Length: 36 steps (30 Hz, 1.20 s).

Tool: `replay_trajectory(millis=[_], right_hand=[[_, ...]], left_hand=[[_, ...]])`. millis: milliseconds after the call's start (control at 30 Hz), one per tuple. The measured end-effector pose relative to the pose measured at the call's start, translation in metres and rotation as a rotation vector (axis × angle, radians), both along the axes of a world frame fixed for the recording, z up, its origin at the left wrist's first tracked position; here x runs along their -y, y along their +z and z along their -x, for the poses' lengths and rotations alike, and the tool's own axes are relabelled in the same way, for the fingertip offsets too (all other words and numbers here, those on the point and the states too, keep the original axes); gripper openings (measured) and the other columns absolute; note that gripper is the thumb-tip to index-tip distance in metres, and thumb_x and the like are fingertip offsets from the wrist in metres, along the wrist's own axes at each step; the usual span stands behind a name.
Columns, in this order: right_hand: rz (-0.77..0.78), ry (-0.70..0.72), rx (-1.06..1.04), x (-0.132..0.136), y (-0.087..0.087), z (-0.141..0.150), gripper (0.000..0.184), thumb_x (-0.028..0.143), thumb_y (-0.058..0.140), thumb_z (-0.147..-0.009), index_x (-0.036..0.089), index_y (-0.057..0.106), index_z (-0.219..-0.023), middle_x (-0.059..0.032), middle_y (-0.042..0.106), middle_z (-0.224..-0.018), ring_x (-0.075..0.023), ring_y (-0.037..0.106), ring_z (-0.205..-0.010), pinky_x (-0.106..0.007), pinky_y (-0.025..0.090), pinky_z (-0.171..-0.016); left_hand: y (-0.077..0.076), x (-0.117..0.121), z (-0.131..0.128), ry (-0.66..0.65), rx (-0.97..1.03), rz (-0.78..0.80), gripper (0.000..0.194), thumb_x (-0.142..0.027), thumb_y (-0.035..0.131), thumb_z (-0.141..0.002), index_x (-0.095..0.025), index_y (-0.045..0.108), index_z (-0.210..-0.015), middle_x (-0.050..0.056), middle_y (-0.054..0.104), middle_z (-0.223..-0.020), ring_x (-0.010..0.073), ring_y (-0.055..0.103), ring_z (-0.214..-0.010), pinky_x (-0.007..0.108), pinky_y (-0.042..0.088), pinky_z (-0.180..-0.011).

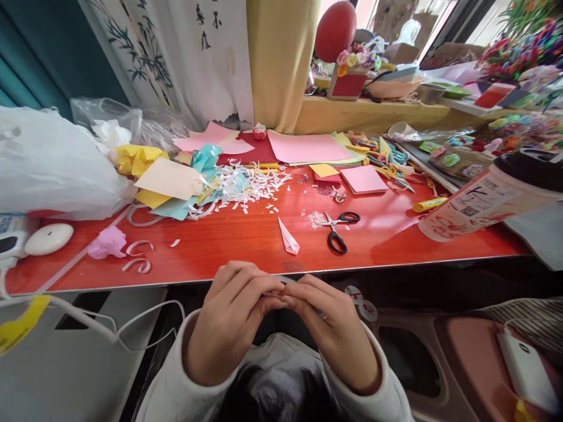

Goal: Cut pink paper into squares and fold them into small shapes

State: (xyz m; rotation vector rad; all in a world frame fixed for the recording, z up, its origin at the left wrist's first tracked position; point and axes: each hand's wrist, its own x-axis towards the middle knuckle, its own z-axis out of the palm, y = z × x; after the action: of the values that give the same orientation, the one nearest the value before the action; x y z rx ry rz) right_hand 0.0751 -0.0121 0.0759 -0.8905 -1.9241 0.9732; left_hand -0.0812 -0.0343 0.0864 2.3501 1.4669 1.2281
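My left hand [240, 316] and my right hand [333, 325] meet just in front of the table edge, fingertips and thumbs pinched together. Between them shows the thin pale edge of a piece of paper [285, 280]; my fingers hide most of it. On the table just beyond lies a small folded pink and white paper cone [289, 237]. To its right, black-handled scissors [338, 234] rest with their blades slightly apart. A stack of pink square paper [364, 179] sits behind the scissors.
White paper shreds [246, 186] and coloured sheets [169, 179] are heaped at the left, beside a big white plastic bag [57, 164]. At the right stand a tilted drink cup [484, 202], a yellow glue-like tube [428, 204] and a pile of coloured tools [391, 158]. A white cable [152, 305] hangs lower left.
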Motion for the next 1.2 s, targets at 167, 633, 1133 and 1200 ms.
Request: replay_trajectory(millis=[167, 633, 1133, 1200], right_hand=[[0.004, 0.018, 0.099, 0.010, 0.003, -0.006, 0.016, 0.013, 0.045, -0.083, 0.016, 0.061, -0.085, -0.0026, 0.054, -0.074, -0.0092, 0.050, -0.067, -0.019, 0.041, -0.061], [-0.081, -0.370, 0.015, 0.008, -0.007, -0.017, 0.012, 0.015, 0.051, -0.079, 0.017, 0.062, -0.082, -0.0001, 0.054, -0.066, -0.0087, 0.048, -0.057, -0.020, 0.039, -0.053], [-0.584, -0.778, 0.768, -0.095, -0.056, -0.123, 0.040, 0.020, 0.039, -0.083, 0.017, 0.047, -0.122, -0.0080, 0.061, -0.079, -0.0188, 0.056, -0.077, -0.032, 0.042, -0.074], [-0.529, -0.732, 0.838, -0.112, -0.067, -0.132, 0.050, 0.016, 0.038, -0.082, 0.011, 0.033, -0.131, -0.0090, 0.061, -0.077, -0.0203, 0.055, -0.079, -0.035, 0.041, -0.076]], left_hand=[[0.004, 0.007, -0.003, -0.037, -0.035, 0.052, 0.007, -0.010, 0.054, -0.076, -0.016, 0.056, -0.074, 0.001, 0.059, -0.074, 0.0144, 0.048, -0.075, 0.029, 0.039, -0.070], [-0.014, 0.018, -0.038, 0.350, -0.059, -0.577, 0.009, -0.007, 0.053, -0.074, -0.014, 0.058, -0.071, 0.001, 0.061, -0.070, 0.0147, 0.055, -0.074, 0.034, 0.037, -0.069], [-0.019, -0.009, 0.006, 0.088, 0.082, -0.192, 0.033, 0.002, 0.056, -0.070, -0.017, 0.061, -0.096, 0.003, 0.059, -0.075, 0.0137, 0.052, -0.073, 0.028, 0.044, -0.067], [-0.018, -0.018, 0.011, 0.062, 0.056, -0.167, 0.032, 0.000, 0.054, -0.073, -0.018, 0.061, -0.098, 0.003, 0.060, -0.075, 0.0129, 0.052, -0.072, 0.026, 0.044, -0.065]])
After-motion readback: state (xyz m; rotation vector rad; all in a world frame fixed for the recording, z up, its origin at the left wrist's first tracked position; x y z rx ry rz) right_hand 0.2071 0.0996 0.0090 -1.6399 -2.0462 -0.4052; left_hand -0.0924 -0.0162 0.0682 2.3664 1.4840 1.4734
